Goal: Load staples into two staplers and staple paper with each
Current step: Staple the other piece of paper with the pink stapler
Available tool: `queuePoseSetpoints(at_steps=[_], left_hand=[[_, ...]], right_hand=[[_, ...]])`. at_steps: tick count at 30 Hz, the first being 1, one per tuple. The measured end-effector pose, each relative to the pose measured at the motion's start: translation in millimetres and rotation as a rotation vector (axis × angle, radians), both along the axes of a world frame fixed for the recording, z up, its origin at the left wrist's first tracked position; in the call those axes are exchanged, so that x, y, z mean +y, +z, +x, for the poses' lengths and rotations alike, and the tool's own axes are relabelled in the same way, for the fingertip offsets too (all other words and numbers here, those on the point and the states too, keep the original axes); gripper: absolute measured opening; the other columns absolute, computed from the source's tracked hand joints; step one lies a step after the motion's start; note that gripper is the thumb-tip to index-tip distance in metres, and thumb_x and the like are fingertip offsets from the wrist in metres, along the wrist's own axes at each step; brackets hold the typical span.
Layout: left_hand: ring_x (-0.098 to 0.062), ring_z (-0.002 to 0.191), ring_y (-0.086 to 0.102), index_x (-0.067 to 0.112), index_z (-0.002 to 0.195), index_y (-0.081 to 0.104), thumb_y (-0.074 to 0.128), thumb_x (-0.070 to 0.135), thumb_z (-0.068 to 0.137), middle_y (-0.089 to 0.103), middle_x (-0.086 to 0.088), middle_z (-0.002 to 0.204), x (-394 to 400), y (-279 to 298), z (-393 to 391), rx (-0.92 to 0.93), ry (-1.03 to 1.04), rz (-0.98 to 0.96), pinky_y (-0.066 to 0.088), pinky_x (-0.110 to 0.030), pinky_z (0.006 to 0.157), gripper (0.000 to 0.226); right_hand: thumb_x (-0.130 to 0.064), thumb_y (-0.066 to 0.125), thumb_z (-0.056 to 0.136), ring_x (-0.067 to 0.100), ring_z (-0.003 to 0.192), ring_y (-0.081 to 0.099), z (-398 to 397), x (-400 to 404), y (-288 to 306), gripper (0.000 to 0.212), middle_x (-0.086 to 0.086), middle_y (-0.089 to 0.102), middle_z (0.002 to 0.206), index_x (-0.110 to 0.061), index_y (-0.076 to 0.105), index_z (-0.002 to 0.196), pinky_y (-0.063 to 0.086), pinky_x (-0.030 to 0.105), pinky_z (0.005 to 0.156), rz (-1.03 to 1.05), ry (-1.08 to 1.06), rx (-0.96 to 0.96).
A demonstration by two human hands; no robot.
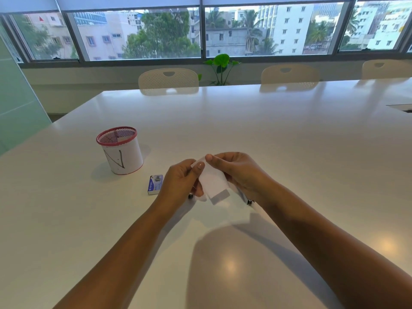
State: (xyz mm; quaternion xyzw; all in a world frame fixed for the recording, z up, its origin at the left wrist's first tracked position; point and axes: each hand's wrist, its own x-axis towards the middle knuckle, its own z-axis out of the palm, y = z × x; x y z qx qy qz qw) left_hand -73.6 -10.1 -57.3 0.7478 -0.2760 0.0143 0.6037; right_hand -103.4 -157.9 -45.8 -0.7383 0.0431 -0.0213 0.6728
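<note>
Holding a small slip of white paper (213, 181) up over the table (289, 134), I see both hands on it: left hand (182, 181) pinching its left edge, right hand (239, 172) pinching the top corner. Just left of the paper lies the blue staple box (155, 184); further left stands a red-rimmed mesh cup (120, 150). Something dark peeks out under each hand, too hidden to name.

Staple box (155, 184), blue and white: a brand word in white runs along its blue band, too small and blurred to read. Mesh pen cup (120, 150), white wrap: hand-drawn dark strokes resembling the letter "N".
</note>
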Motion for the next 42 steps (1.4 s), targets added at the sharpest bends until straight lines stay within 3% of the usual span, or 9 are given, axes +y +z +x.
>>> queuePoseSetpoints(at_steps=[3,9,15,21,29,32,35,40,42], left_hand=[[0.008,0.056,0.061,0.029,0.077,0.053,0.042,0.022,0.093,0.06,0.006,0.072,1,2,1,0.014,-0.027,-0.015,0.049,-0.008,0.052,0.021],[-0.007,0.047,0.06,0.028,0.077,0.057,0.044,0.026,0.091,0.062,0.003,0.064,1,5,0,0.11,-0.065,-0.05,0.053,-0.019,0.051,0.019],[-0.01,0.053,0.056,0.019,0.067,0.053,0.047,0.034,0.087,0.055,0.004,0.056,0,-1,4,-0.021,0.041,-0.006,0.044,-0.013,0.044,0.026],[-0.004,0.053,0.054,0.012,0.067,0.048,0.049,0.027,0.09,0.05,0.003,0.057,0,-9,7,-0.101,0.15,-0.033,0.038,-0.008,0.042,0.028],[-0.001,0.051,0.056,0.019,0.067,0.047,0.046,0.023,0.092,0.052,0.002,0.061,3,-7,13,-0.144,0.165,-0.028,0.039,-0.007,0.042,0.025],[-0.006,0.054,0.055,0.017,0.068,0.05,0.047,0.033,0.089,0.053,-0.001,0.062,6,-9,16,-0.125,0.103,-0.013,0.041,-0.011,0.047,0.026],[-0.005,0.068,0.052,0.012,0.077,0.058,0.051,0.056,0.081,0.057,0.0,0.07,8,-16,19,-0.215,0.075,0.089,0.041,-0.015,0.059,0.044],[-0.005,0.071,0.053,0.014,0.075,0.055,0.041,0.05,0.081,0.052,0.011,0.07,9,-16,21,-0.394,0.11,0.14,0.044,-0.015,0.063,0.039],[-0.008,0.068,0.051,0.013,0.077,0.056,0.038,0.044,0.086,0.051,0.008,0.071,13,-13,22,-0.518,0.077,0.253,0.044,-0.025,0.061,0.036]], right_hand=[[-0.04,0.059,0.084,0.028,0.091,0.067,2,0,0,0.027,0.009,0.069,0.101,-0.015,0.064,0.094,0.056,0.036,0.079,0.069,0.019,0.026],[-0.034,0.056,0.088,0.019,0.072,0.061,1,1,8,0.018,0.003,0.063,0.079,-0.018,0.058,0.08,0.048,0.019,0.055,0.066,0.066,0.021],[-0.036,0.056,0.088,0.017,0.072,0.066,0,5,3,0.018,-0.001,0.068,0.078,-0.019,0.059,0.084,0.051,0.021,0.057,0.046,0.116,0.039],[-0.034,0.054,0.088,0.021,0.089,0.062,1,3,3,0.021,0.005,0.065,0.093,-0.016,0.06,0.097,0.055,0.027,0.073,0.109,0.172,0.13],[-0.02,0.066,0.082,0.015,0.074,0.065,3,2,3,0.008,0.003,0.069,0.079,-0.012,0.067,0.08,0.053,0.02,0.062,0.079,0.095,0.055],[-0.023,0.07,0.078,0.013,0.069,0.064,2,0,6,0.008,-0.001,0.069,0.072,-0.015,0.068,0.075,0.051,0.019,0.06,-0.002,0.07,0.031],[-0.024,0.074,0.075,0.0,0.055,0.056,0,1,7,0.009,-0.013,0.064,0.053,-0.023,0.069,0.068,0.045,0.01,0.053,-0.232,0.026,-0.07],[-0.023,0.074,0.076,-0.003,0.05,0.051,-3,2,8,0.005,-0.015,0.06,0.05,-0.021,0.071,0.072,0.038,0.005,0.05,-0.411,0.037,-0.253],[-0.023,0.072,0.078,-0.004,0.056,0.053,-5,3,7,0.006,-0.016,0.059,0.06,-0.016,0.073,0.079,0.038,0.005,0.053,-0.563,0.02,-0.337]])
